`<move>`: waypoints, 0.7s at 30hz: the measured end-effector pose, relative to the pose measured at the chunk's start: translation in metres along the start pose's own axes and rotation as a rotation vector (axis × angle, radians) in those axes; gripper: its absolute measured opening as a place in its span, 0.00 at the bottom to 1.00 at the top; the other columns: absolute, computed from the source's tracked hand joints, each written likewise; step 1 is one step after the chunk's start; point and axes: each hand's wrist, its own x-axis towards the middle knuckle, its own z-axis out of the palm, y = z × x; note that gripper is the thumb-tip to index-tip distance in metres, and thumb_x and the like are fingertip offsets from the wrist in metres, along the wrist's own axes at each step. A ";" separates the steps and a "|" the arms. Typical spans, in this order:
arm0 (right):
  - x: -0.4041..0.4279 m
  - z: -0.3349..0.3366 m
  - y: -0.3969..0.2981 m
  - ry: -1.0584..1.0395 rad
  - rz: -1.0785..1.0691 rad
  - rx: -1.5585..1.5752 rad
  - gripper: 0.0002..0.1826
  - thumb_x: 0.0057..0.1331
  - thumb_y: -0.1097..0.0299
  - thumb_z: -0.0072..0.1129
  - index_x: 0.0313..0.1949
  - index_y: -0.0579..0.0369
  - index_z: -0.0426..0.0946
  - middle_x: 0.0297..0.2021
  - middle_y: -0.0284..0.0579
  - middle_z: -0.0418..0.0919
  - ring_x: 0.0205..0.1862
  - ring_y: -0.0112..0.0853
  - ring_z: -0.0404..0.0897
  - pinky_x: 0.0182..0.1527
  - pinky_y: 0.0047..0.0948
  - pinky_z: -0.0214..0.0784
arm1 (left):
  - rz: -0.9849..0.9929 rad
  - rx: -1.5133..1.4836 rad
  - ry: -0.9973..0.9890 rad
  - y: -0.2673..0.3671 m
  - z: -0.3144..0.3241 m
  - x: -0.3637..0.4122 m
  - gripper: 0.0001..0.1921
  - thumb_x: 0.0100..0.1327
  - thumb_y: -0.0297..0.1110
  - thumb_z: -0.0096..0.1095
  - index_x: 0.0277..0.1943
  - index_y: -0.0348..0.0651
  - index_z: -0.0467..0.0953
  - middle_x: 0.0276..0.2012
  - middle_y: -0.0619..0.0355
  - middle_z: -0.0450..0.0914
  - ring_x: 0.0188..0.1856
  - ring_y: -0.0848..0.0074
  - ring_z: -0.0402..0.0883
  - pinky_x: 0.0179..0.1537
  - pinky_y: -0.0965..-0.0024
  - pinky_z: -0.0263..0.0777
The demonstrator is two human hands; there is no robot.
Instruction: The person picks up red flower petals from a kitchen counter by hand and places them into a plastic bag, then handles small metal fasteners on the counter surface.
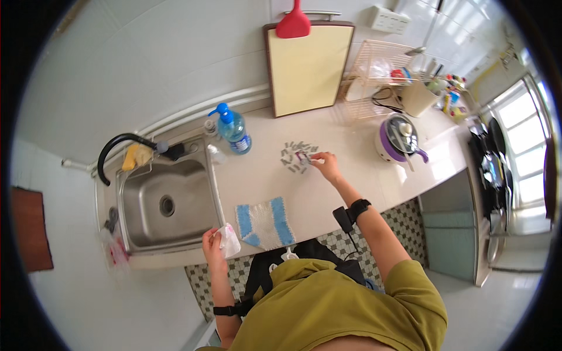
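Note:
My left hand (214, 247) grips a crumpled white packet (229, 241) with faint pink marks, above the counter's front edge beside the sink. Out over the counter, my right hand (326, 166) has thumb and finger pinched on a small greyish piece (313, 159); its exact kind is too small to tell. Around its fingertips lies a rough ring of several short grey-green pieces (290, 165). A small purple and reddish item (301, 156) sits inside that ring. Nearer to me, a blue and white cloth (265, 223) lies spread with one corner folded.
A steel sink (171, 237) with a black faucet (118, 139) is on the left. Beside it stand a blue pump bottle (235, 131) and a small clear bottle (216, 154). Rightward are an upright cutting board (309, 70), a wire rack (364, 79) and a purple electric pot (397, 138).

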 end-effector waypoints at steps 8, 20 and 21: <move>0.040 0.031 -0.002 0.061 -0.006 -0.132 0.12 0.43 0.64 0.62 0.31 0.42 0.79 0.35 0.39 0.71 0.43 0.39 0.65 0.49 0.33 0.60 | 0.066 0.080 0.194 0.000 -0.007 -0.061 0.07 0.59 0.25 0.50 0.42 0.37 0.69 0.32 0.60 0.71 0.33 0.81 0.70 0.35 0.78 0.66; 0.043 0.028 -0.008 0.015 -0.066 -0.198 0.09 0.41 0.65 0.62 0.27 0.44 0.79 0.35 0.35 0.70 0.45 0.36 0.63 0.49 0.34 0.51 | 0.095 0.058 0.290 0.001 -0.006 -0.073 0.07 0.59 0.24 0.51 0.41 0.37 0.69 0.31 0.60 0.73 0.34 0.81 0.70 0.36 0.77 0.66; 0.042 0.025 -0.009 0.021 -0.059 -0.197 0.09 0.41 0.65 0.62 0.27 0.44 0.79 0.35 0.35 0.70 0.45 0.36 0.63 0.49 0.34 0.51 | 0.096 0.062 0.282 0.004 -0.003 -0.070 0.07 0.59 0.24 0.51 0.41 0.37 0.69 0.31 0.60 0.73 0.34 0.81 0.70 0.36 0.77 0.66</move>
